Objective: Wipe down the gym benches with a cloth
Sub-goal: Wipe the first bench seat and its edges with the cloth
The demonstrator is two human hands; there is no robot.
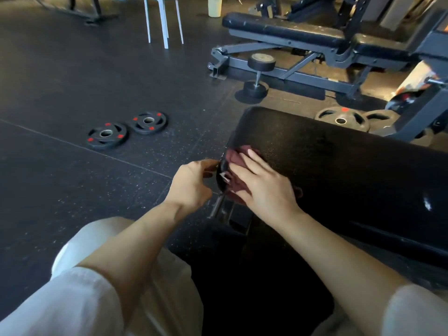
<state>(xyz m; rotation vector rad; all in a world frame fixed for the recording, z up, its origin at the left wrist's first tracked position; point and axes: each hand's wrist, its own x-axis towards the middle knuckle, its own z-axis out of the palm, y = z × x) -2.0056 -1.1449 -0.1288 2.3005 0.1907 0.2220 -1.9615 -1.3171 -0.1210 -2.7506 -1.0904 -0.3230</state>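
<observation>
A black padded bench (327,166) runs from the centre toward the right edge. A dark red cloth (236,157) lies on its near left end. My right hand (261,185) presses flat on the cloth with straight fingers. My left hand (191,185) grips the end edge of the bench pad, its fingers curled around the rim just left of the cloth. A second black bench (286,30) stands farther back on a grey frame.
Two small weight plates (127,128) with red marks lie on the dark rubber floor to the left. A dumbbell (258,76) stands by the far bench frame. More plates (341,117) lie behind my bench. White chair legs (163,23) stand at the back.
</observation>
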